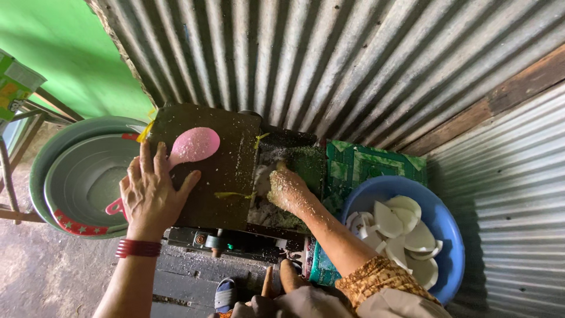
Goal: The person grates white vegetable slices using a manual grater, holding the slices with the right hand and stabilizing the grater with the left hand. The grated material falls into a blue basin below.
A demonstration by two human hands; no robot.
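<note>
My left hand [151, 194] lies flat, fingers spread, on the dark lid of a grating machine [226, 171], over the handle of a pink plastic ladle [194, 145] that rests on the lid. A red bangle circles that wrist. My right hand [286, 189], coated in white shreds, presses down into the machine's hopper [294, 159]; a pale piece under its fingers is mostly hidden. At the right, a blue plastic basin [447, 229] holds several white curved coconut pieces [400, 227].
Stacked grey metal basins [70, 176] stand left of the machine. Corrugated metal sheets [329, 53] close in the back and right. A green patterned box [359, 162] sits behind the blue basin. A green wall [65, 53] is at upper left; my sandalled foot [225, 294] is below.
</note>
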